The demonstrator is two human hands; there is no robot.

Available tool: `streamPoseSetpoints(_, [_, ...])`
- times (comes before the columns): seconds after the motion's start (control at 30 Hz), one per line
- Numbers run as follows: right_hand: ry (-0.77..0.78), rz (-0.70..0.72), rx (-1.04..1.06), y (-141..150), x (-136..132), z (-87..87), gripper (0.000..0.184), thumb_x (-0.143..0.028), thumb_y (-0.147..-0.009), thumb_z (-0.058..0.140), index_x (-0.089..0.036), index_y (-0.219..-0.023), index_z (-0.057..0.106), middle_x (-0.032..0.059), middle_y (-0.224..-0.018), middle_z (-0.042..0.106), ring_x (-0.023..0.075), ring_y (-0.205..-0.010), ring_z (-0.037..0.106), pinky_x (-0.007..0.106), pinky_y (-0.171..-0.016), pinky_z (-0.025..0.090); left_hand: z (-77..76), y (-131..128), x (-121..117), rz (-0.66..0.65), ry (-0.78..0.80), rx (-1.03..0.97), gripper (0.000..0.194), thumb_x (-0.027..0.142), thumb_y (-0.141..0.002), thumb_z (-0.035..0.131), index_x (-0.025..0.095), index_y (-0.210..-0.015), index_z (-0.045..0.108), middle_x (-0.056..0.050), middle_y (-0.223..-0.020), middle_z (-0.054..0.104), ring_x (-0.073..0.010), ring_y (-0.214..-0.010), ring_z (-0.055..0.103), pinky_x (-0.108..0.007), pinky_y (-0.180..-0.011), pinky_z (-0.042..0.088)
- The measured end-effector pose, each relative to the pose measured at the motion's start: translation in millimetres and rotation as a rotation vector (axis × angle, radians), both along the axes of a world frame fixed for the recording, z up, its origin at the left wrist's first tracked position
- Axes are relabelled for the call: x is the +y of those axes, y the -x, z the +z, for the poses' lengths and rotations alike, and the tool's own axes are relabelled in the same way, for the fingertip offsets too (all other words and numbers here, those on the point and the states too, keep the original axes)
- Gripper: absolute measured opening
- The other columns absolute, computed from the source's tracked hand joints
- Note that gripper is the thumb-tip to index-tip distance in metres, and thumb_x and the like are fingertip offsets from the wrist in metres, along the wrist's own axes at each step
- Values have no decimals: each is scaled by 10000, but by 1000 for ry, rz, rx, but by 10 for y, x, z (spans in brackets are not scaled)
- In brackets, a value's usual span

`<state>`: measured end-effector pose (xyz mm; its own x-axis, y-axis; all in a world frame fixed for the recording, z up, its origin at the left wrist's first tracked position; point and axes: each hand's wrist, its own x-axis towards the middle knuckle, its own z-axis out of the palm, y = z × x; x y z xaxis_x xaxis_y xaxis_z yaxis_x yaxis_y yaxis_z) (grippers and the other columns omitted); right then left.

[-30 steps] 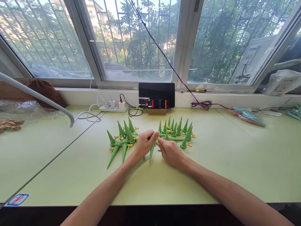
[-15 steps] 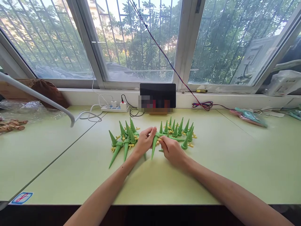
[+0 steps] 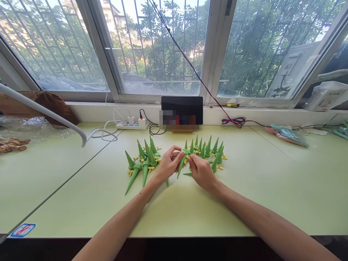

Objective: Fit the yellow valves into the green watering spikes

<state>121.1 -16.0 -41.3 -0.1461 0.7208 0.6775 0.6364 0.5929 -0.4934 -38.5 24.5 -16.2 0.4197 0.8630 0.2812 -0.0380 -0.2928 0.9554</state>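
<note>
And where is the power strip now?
In the head view, the power strip is at the far edge of the table, left of the black screen.

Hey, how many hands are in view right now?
2: the left hand gripping a green spike, and the right hand pinching a yellow fitting beside it.

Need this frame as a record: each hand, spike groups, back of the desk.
left_hand: left hand holds a green spike, tip slanting down
right_hand: right hand, fingers at the spike's yellow fitting
left_group: green spikes, some upright, some lying
right_group: more spikes, mostly upright
desk_back: dark screen, power strip to its left
</note>
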Motion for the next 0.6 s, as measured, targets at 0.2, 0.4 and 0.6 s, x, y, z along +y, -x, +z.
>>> streamPoseSetpoints(0.2, [52,32,24,-6,-1,-28,263,-269,-1011,343,-217,-763,412,-11,-624,488,137,-540,434,242,-565,327,-28,-2,-2,-7,2,1,359,529,-874,592,201,-942,462,105,-530,438,-33,-324,348,-148,-305,243])
streamPoseSetpoints(0.4, [151,76,109,6,2,-16,256,-290,-1004,375,-215,-763,424,-29,-602,475,125,-514,412,239,-540,308,-52,-2,1,-15,-15,1,344,510,-881,593,202,-955,459,97,-559,473,-23,-328,343,-150,-326,229])
streamPoseSetpoints(0.6, [228,124,170,2,20,-22,276,-319,-996,388,-219,-739,393,-40,-581,451,119,-506,384,243,-528,301,-58,3,4,-19,-18,12,329,491,-888,592,203,-959,450,98,-571,475,-14,-346,323,-149,-350,228])
